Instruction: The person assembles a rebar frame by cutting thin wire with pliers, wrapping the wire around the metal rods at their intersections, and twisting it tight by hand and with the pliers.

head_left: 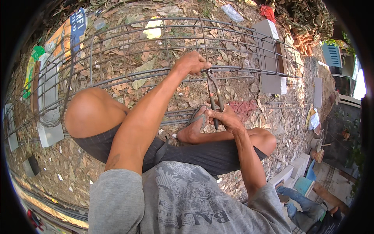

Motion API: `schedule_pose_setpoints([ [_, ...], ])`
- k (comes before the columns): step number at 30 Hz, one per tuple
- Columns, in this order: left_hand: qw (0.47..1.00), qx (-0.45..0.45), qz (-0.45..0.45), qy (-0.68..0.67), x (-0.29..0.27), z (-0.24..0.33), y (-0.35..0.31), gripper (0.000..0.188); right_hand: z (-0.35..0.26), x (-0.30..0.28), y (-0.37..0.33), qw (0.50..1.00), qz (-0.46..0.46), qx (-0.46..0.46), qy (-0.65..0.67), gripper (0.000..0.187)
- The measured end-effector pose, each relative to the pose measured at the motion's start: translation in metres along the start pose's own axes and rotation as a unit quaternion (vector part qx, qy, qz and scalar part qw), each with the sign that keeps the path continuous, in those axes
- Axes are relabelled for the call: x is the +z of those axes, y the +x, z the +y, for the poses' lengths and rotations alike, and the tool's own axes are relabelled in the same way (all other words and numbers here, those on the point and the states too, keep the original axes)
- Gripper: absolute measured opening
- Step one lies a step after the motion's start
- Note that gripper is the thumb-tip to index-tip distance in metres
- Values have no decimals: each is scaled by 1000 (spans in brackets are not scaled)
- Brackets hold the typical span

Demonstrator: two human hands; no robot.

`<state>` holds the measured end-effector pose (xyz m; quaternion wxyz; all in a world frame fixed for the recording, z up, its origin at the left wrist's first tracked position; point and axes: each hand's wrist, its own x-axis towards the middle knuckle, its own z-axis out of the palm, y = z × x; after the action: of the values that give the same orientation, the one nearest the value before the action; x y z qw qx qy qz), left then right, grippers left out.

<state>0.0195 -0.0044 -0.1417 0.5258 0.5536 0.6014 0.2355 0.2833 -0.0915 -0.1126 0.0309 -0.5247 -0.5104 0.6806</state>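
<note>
A long rebar cage (166, 43) of dark lengthwise bars and cross stirrups lies in front of me. My right hand (227, 118) is wrapped round the handles of a pair of tying pincers (215, 93). The pincers' jaws point away from me and meet the cage's near bar at a stirrup crossing. Just left of the jaws is my left hand (192, 63), its fingers pinched together at the same crossing. Whatever those fingertips hold is too small to make out.
Pale blocks (273, 84) prop the cage at the right, and more (50, 134) at the left. A coil of thin wire (50, 113) hangs at the left end. Loose bars run by my sandalled foot (194, 124). Dry leaves cover the ground. Another person (302, 204) is at lower right.
</note>
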Motion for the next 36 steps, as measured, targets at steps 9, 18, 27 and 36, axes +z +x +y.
schedule_pose_setpoints([
  [9, 1000, -13, 0, -8, -4, 4, -2, 35, -22, -5, -16, 661, 400, -258, -581, 51],
  [18, 1000, 6, -3, 8, -3, 8, -5, 43, 4, 14, -3, 948, -78, 95, 292, 50],
  [27, 999, -25, 27, -13, 4, -4, -1, 44, -14, 0, -30, 813, 334, -207, -430, 73],
  [36, 998, -38, 22, 47, -4, 8, -8, 48, -9, -5, -14, 784, 324, -141, -511, 53],
])
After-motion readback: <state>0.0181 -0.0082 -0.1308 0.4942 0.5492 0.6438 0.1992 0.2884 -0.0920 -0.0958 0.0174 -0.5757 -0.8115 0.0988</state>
